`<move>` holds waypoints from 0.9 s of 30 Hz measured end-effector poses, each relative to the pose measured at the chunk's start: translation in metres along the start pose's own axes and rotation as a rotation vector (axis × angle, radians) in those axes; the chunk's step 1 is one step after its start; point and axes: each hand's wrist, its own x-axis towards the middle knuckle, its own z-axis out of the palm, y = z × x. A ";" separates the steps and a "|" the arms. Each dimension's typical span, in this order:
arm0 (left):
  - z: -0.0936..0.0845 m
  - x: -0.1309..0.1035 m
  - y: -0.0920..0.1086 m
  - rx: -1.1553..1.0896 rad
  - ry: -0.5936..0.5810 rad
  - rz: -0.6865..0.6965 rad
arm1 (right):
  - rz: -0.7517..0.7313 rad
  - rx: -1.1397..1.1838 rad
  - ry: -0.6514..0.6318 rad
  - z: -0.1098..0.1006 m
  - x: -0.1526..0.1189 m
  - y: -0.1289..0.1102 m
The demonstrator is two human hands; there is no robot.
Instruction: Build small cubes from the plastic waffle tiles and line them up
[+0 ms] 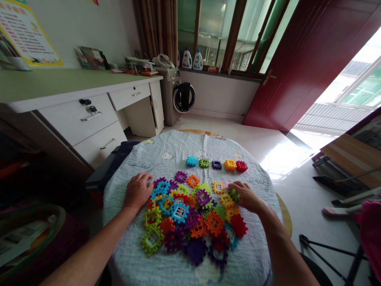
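Note:
A heap of colourful plastic interlocking blocks (190, 214), flat squares with notched edges, is spread over the round cloth-covered table (127, 246). My left hand (138, 192) rests at the heap's left edge, fingers loosely curved and apart, near purple and blue blocks, holding nothing. On the right side, my right hand (246, 197) has its fingers and thumb around a green block (234, 194). A pale pink block (227, 184) lies by its fingertips, partly hidden. Just left of that is a yellow window block (218, 187).
Beyond the heap stands a row of small stacks: light blue (191, 161), green (204, 163), dark purple (216, 165), yellow (230, 165) and red (241, 166). A desk (89, 85) is at left, a washing machine (172, 95) behind, a red door (285, 59) at right.

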 end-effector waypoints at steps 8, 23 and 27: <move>-0.003 -0.001 0.004 -0.023 -0.007 -0.021 | -0.013 -0.023 0.049 -0.004 -0.001 -0.004; -0.006 -0.001 0.007 -0.056 -0.006 -0.049 | -0.034 -0.032 0.200 -0.048 0.125 -0.074; -0.007 -0.001 0.009 -0.068 -0.014 -0.060 | -0.023 -0.058 0.171 -0.047 0.154 -0.080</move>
